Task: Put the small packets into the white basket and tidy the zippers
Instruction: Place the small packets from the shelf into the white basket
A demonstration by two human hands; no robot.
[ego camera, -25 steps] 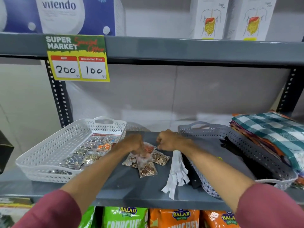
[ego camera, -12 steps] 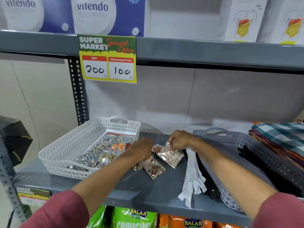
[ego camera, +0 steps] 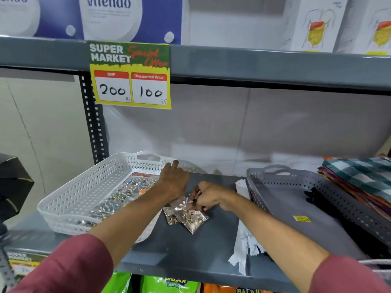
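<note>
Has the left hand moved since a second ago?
Yes. The left hand has gone from the loose packets on the shelf up and leftward to the near corner of the white basket, fingers at its rim.

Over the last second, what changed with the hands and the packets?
The left hand left the packets and moved to the white basket's far right corner. The right hand took hold of the loose packets on the shelf. Basket, white zippers and grey basket stayed put.
</note>
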